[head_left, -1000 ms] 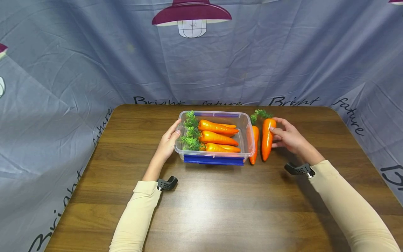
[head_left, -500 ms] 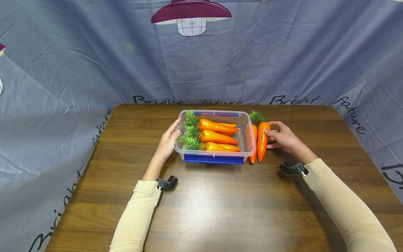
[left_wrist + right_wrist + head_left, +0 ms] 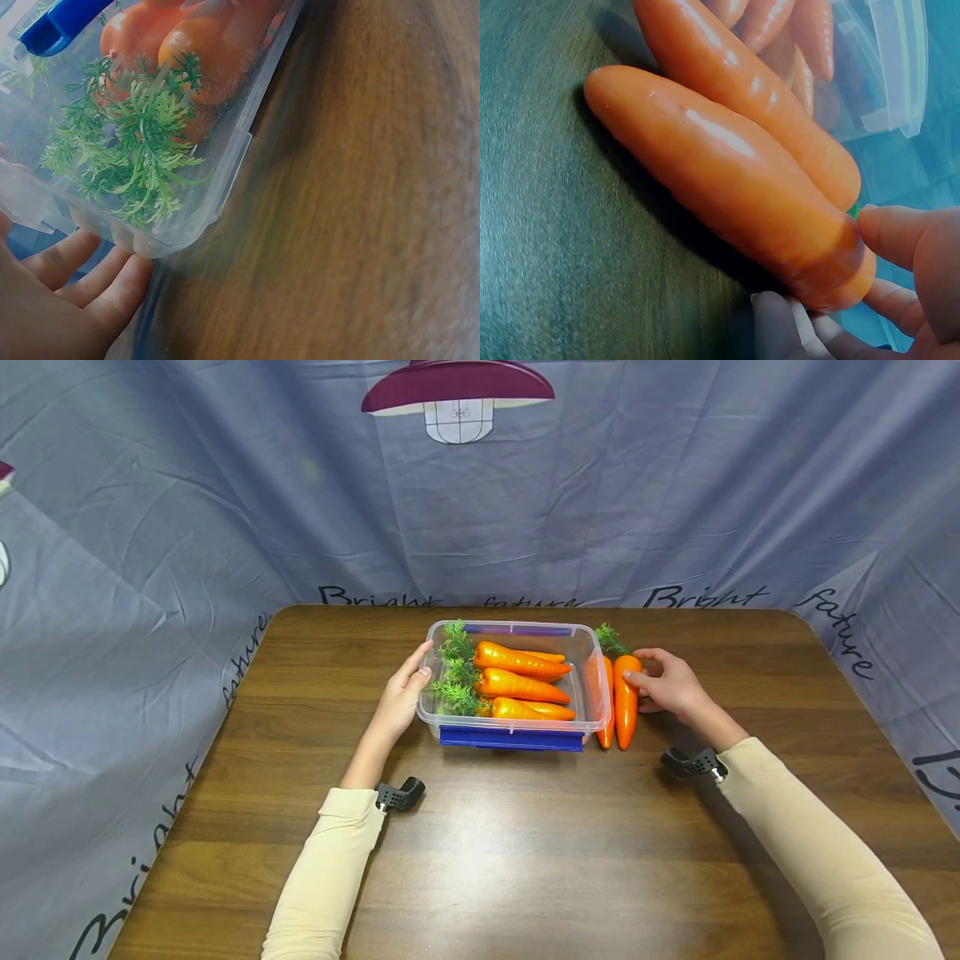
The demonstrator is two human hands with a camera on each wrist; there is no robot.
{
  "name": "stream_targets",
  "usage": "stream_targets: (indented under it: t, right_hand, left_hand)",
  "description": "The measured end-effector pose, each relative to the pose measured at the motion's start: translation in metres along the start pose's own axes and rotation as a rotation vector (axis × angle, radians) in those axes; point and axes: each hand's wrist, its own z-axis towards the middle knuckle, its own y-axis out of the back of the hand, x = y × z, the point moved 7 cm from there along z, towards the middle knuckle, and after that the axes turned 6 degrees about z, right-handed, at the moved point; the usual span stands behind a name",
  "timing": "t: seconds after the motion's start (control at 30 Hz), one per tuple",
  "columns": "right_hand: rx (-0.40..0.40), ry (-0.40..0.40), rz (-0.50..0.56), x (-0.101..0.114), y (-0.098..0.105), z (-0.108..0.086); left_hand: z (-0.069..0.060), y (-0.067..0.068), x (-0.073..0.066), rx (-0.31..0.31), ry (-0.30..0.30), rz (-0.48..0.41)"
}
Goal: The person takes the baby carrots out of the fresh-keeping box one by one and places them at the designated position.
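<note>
A clear plastic container (image 3: 510, 724) with blue clips holds several orange carrots (image 3: 521, 685), their feathery green tops (image 3: 142, 142) at its left end. My left hand (image 3: 397, 700) holds that end, thumb at the rim and fingertips against the outer wall. To the right of the container, one carrot (image 3: 742, 90) lies lengthwise along its side. Beside it is another carrot (image 3: 626, 714), which my right hand (image 3: 671, 687) grips near its thick leafy end. The right wrist view shows the thumb above and the fingers at the side and below; the leaves are mostly hidden.
The brown wooden table (image 3: 480, 843) extends in front and to both sides. A grey-blue curtain (image 3: 637, 510) with printed lamps and lettering hangs behind and beside it. Black wrist mounts (image 3: 401, 794) sit on both forearms.
My right hand has moved left with its carrot, bringing it from apart to next to the other loose carrot. The left hand and the container have stayed put.
</note>
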Motion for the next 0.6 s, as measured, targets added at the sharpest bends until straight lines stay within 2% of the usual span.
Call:
stream_targets:
  t: [0.17, 0.6]
  right_hand:
    - [-0.015, 0.000, -0.048, 0.000, 0.003, 0.000]
    - [-0.027, 0.008, -0.034, -0.001, 0.011, -0.003]
  left_hand:
    - [0.000, 0.000, 0.000, 0.004, -0.009, -0.006]
    - [0.000, 0.000, 0.000, 0.005, -0.009, -0.012]
